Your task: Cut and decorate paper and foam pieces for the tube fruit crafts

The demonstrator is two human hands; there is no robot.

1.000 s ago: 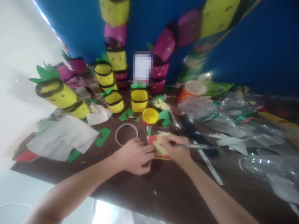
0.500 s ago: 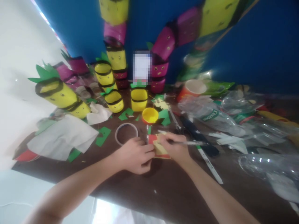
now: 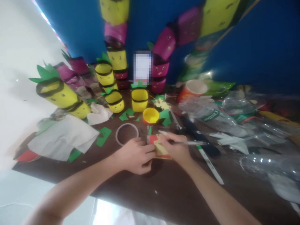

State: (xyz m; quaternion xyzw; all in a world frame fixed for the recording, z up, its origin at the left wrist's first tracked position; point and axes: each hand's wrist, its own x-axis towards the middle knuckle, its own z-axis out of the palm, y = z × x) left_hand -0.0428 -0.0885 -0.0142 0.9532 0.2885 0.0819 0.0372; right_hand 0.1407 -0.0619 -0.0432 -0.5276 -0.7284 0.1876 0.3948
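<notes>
My right hand (image 3: 176, 147) is closed around a slim pen (image 3: 193, 143), its shaft pointing right and its tip hidden by my fingers. Under that hand lies a pale yellow piece of paper (image 3: 159, 150) on top of a red piece (image 3: 153, 138). My left hand (image 3: 140, 156) has its fingers curled at the left edge of these papers and grips them against the table. A roll of tape (image 3: 117, 135) lies just beyond my left hand. Ahead of the papers stands a small yellow cup (image 3: 151, 116) with a red outside.
Yellow pineapple-shaped cups (image 3: 139, 101) stand at the back and left. White tissue (image 3: 63, 137) and green paper scraps (image 3: 103, 136) lie left. On the right are scissors (image 3: 175, 118), a white-handled cutter (image 3: 211, 165), a paper cup (image 3: 194, 89) and clear plastic bottles (image 3: 220, 120) on the brown table (image 3: 131, 193).
</notes>
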